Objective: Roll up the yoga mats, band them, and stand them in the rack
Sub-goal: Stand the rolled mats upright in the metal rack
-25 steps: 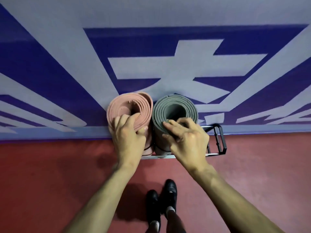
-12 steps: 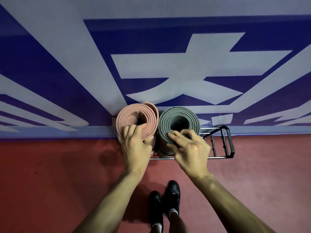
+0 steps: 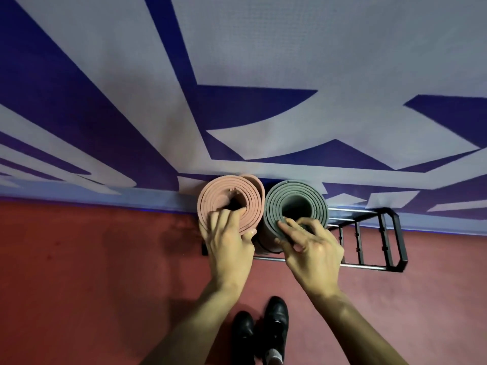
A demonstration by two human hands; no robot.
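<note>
My left hand (image 3: 229, 243) grips the top of the pink mat (image 3: 208, 204). My right hand (image 3: 313, 248) grips the gray mat (image 3: 320, 206). Both stand in the rack (image 3: 403, 243). If I let go carelessly, one might tip over.

A pink mat (image 3: 254, 204), a grey mat (image 3: 319, 206), a black rack (image 3: 402, 246), red floor (image 3: 79, 285).

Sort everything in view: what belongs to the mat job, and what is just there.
Job: pink mat, gripped at its top by the left hand; grey mat, gripped at its rim by the right hand; black rack, both mats standing in it.

Just there: black shoes; red floor; blue-and-white wall.
</note>
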